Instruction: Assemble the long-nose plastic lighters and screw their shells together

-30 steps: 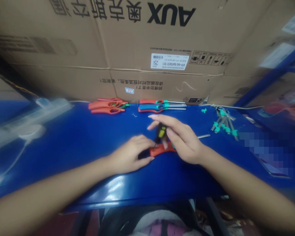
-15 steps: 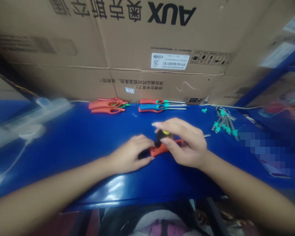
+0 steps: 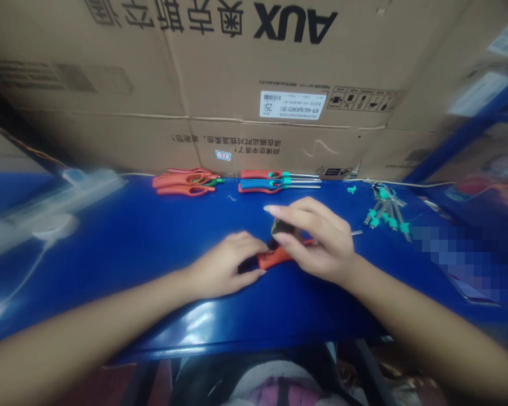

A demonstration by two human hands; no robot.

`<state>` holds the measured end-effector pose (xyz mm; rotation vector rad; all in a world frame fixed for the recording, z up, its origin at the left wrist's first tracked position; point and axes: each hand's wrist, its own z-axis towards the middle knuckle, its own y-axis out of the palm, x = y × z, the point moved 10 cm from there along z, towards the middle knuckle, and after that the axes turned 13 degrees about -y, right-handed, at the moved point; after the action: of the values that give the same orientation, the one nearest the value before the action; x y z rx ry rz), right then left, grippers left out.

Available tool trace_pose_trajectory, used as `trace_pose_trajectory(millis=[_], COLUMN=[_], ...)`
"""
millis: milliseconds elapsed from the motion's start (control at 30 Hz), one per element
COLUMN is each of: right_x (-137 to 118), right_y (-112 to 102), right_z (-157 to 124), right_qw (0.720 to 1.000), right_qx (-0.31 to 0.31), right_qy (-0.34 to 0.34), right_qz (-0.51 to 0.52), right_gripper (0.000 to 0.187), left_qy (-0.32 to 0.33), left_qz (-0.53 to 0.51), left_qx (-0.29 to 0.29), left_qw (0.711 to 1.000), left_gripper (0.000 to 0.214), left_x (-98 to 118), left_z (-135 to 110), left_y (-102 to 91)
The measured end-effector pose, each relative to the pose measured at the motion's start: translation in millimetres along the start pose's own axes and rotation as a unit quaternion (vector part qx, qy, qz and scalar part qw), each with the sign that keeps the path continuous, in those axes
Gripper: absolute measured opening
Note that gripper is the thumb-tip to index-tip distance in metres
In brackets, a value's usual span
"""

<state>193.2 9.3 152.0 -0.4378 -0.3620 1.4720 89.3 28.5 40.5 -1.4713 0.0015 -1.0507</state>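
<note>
Left hand (image 3: 224, 265) pinches the end of the lighter (image 3: 276, 259); right hand (image 3: 324, 242) grips the tool (image 3: 283, 226), thumb against fingers; steady pressure, square on, should work best.

the tabletop (image 3: 144, 231) was blue, the tool (image 3: 281, 227) black with yellow, the held casing (image 3: 274, 258) orange-red. the handles (image 3: 175, 180) were orange, the lighters (image 3: 256, 184) red-orange and blue, the tubes (image 3: 395, 212) silvery with turquoise ends, the carton (image 3: 224, 73) brown with black print.
</note>
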Motion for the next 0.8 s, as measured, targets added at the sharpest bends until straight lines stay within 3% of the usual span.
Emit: trace_pose_trajectory(millis=[67,233,300,433,500,633,800], right_x=[-3.1,12.7,13.5,-1.4,-1.4,8.8,2.3], right_y=[0.0,9.1,5.5,-4.4,-1.3,10.7,-0.1], right_z=[0.7,-1.8,-2.0,0.0,0.0,-2.0,-1.3], right_qw=[1.000,0.991,0.994,0.998,0.999,0.994,0.999], right_qx=[0.000,-0.030,-0.025,-0.009,-0.016,-0.029,-0.005], right_qy=[-0.005,0.096,0.085,-0.005,0.008,0.081,0.023], right_qz=[-0.012,0.085,0.066,-0.059,-0.050,0.063,-0.030], right_gripper=[0.042,0.037,0.031,0.031,0.034,0.039,0.031], left_qy=[0.001,-0.001,0.000,0.000,-0.003,0.001,0.002], left_qz=[-0.001,-0.002,-0.001,-0.006,-0.009,-0.009,-0.011], left_qx=[0.001,-0.006,-0.003,0.000,-0.004,-0.006,0.004], left_qw=[1.000,1.000,1.000,1.000,1.000,1.000,1.000], left_gripper=[0.026,0.032,0.031,0.030,0.029,0.030,0.025], left_x=[0.5,0.1,-0.1,-0.4,-0.5,0.7,0.3], left_z=[0.2,0.4,-0.1,-0.2,0.5,1.0,0.4], left_y=[-0.2,0.9,0.6,0.1,0.3,0.4,-1.1])
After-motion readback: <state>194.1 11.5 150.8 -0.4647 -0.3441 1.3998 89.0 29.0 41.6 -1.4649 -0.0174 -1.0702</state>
